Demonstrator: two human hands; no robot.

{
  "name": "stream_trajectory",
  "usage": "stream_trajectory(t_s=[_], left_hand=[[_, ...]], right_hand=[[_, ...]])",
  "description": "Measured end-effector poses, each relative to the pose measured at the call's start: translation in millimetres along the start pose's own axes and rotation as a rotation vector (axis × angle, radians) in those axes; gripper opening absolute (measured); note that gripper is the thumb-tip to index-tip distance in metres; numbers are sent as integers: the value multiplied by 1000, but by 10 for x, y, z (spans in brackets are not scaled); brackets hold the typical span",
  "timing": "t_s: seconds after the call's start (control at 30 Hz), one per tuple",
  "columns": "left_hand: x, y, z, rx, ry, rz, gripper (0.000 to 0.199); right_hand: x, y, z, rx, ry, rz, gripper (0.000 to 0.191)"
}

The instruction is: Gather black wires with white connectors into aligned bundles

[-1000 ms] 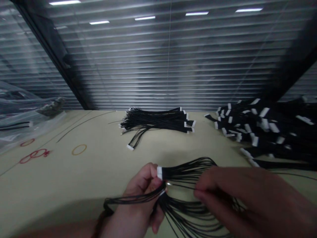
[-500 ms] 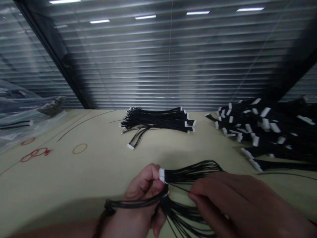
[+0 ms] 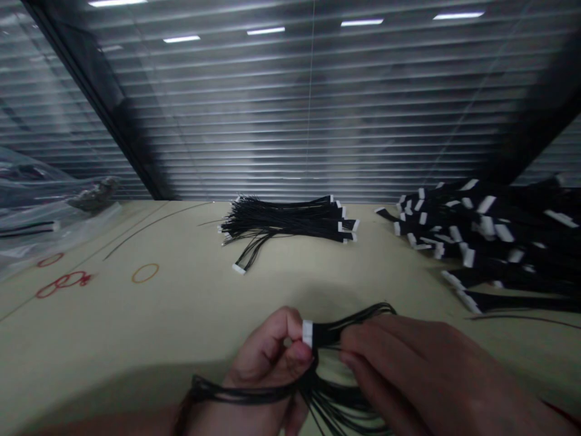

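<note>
Between the thumb and forefinger of my left hand is a white connector on a bundle of black wires. More black wires cross that palm and spread below it to the right. My right hand pinches near the wires just right of the connector; its fingertips are closed around black wire, and its back hides part of the bundle.
A stack of black wire harnesses lies by the blinds. At the right is a larger harness pile. Plastic bags, red bands and a yellow band are at the left.
The white connector and my left fingertips have shifted slightly right and down. My right fingers have come closer to the connector, and the single wire stretched between them no longer shows clearly.
</note>
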State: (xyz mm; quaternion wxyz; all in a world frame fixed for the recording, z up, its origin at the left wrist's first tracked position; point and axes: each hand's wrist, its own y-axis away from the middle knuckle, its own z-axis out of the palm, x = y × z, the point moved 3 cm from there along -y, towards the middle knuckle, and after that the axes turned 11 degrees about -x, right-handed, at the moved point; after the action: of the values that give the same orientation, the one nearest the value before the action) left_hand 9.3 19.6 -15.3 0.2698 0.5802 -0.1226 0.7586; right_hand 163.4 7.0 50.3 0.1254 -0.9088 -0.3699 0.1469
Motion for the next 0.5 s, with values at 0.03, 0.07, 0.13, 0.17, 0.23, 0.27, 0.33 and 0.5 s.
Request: stream_trajectory(t_s=[0.03,0.07,0.13,0.17,0.23,0.27,0.33,0.5], left_hand=[[5,-9,-3,21,-8,4,33],[9,-20,-4,37,-16,7,34],[3,-36,-5,52,-26,1,35],[-7,-40,-5,54,-26,-3,35],[-41,-36,-6,52,-17,-19,34],[-61,-30,-7,49,-10,-25,34],[-97,-15,-2,26,15,-33,35],[-54,-35,4,80,-34,-15,32]], right_hand=[[12,-2,0,-18,9,2,28],[23,-1,2,-37,19,7,24],[32,9,15,-53,21,3,21],[29,16,32,-57,10,-4,22],[18,29,82,-54,-19,-17,28],[10,34,111,-53,-27,-30,31],[-2,32,166,-88,-34,-49,35],[-18,-16,77,9,84,-72,29]])
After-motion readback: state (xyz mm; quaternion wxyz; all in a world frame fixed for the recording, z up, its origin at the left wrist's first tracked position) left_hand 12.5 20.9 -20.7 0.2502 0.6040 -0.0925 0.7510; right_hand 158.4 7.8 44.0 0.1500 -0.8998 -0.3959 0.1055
